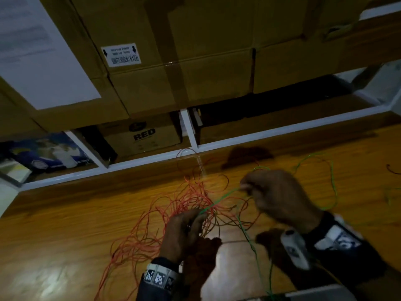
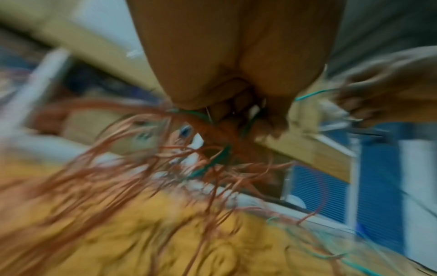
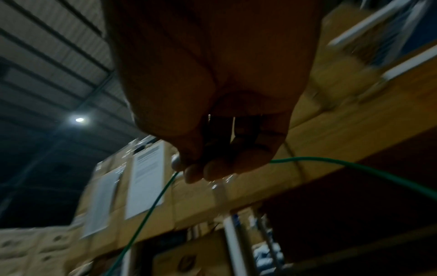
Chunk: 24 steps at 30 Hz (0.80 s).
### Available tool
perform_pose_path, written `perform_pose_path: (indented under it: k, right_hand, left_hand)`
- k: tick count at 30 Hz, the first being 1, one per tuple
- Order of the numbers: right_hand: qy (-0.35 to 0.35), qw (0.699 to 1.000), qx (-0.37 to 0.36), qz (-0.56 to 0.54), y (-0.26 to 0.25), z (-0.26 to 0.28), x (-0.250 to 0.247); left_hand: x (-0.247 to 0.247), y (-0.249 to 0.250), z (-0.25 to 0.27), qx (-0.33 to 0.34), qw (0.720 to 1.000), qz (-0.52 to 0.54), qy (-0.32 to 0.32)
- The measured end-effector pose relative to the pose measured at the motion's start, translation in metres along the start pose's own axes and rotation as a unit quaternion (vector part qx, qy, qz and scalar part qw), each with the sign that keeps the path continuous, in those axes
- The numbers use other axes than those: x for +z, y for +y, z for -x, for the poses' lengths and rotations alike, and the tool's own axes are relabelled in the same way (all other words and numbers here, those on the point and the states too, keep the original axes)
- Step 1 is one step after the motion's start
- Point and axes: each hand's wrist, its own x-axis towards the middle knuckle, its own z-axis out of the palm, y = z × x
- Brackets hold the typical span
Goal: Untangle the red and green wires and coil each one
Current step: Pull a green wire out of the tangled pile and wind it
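Right at the middle of the glossy orange-brown wooden tabletop (image 1: pixel 65 224) lies a loose snarl of thin red wire (image 1: pixel 173 205), its loops fanning out toward the near-left edge and a few arcs rising toward the far rim. A thin green wire (image 1: pixel 223 197) runs through the snarl as a taut straight stretch between the two hands, then trails in wide loops over the table to the right and down toward the near edge.

The left hand (image 1: pixel 184 233) sits on the near side of the tangle, its fingers curled round a bunch of red strands with the green wire passing through the same grip; the left wrist view, though blurred, shows red and green strands emerging together from the closed fingers (image 2: pixel 272 123). The right hand (image 1: pixel 280 196) is raised just beyond and to the right, its thumb and fingertips (image 3: pixel 196 173) pinched together on the green wire, which leaves the pinch on both sides.

Both wrists wear dark sleeves with white marker-patterned bands. Beyond the table's far edge stands a white-framed shelf (image 1: pixel 188 129) holding a brown cardboard box printed "RED" (image 1: pixel 143 135), with large taped cardboard cartons (image 1: pixel 173 51) stacked above it.
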Motion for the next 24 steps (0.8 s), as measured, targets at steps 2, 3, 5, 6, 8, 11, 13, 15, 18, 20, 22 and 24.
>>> perform_pose_path:
  k: [2,3,5,6,8,11,13,15,18,20,22,24]
  right_hand:
    - [0.094,0.995,-0.001,-0.018,0.019,-0.007,-0.031]
    - [0.119,0.993,-0.001,-0.012,0.029,-0.01,-0.043]
    - [0.12,0.992,0.024,0.027,0.049,-0.012,-0.057]
    - [0.103,0.992,0.05,0.053,0.056,-0.01,-0.057]
    - [0.073,0.988,0.084,0.11,0.065,-0.003,-0.045]
    - [0.024,0.993,0.057,0.102,0.044,0.009,-0.015]
    - [-0.045,0.997,0.024,0.057,0.022,0.014,0.011]
    - [-0.124,0.991,-0.005,0.045,0.004,0.012,0.042]
    - [-0.16,0.985,-0.05,0.035,-0.004,0.005,0.078]
    - [-0.154,0.985,-0.062,0.04,0.002,0.0,0.085]
    - [-0.179,0.98,-0.079,0.045,0.012,-0.008,0.078]
    - [-0.16,0.983,-0.084,-0.029,0.024,-0.016,0.055]
  left_hand:
    - [-0.003,-0.009,0.003,-0.021,0.999,0.016,0.023]
    - [-0.005,-0.01,0.003,-0.023,0.999,0.013,0.021]
    - [-0.008,-0.01,0.002,-0.021,1.0,0.003,0.015]
    - [-0.009,-0.009,0.001,-0.016,1.0,-0.016,0.013]
    - [-0.007,-0.004,-0.004,0.005,0.997,-0.072,0.01]
    - [0.0,0.008,-0.01,0.052,0.988,-0.143,-0.018]
    - [0.005,0.014,-0.012,0.071,0.982,-0.173,-0.033]
    - [0.013,0.019,-0.012,0.071,0.978,-0.193,-0.028]
    - [0.016,0.027,-0.013,0.073,0.979,-0.191,-0.004]
    - [0.013,0.033,-0.015,0.072,0.984,-0.16,0.0]
    - [0.01,0.033,-0.016,0.06,0.99,-0.124,-0.004]
    - [0.01,0.027,-0.013,0.031,0.995,-0.097,0.002]
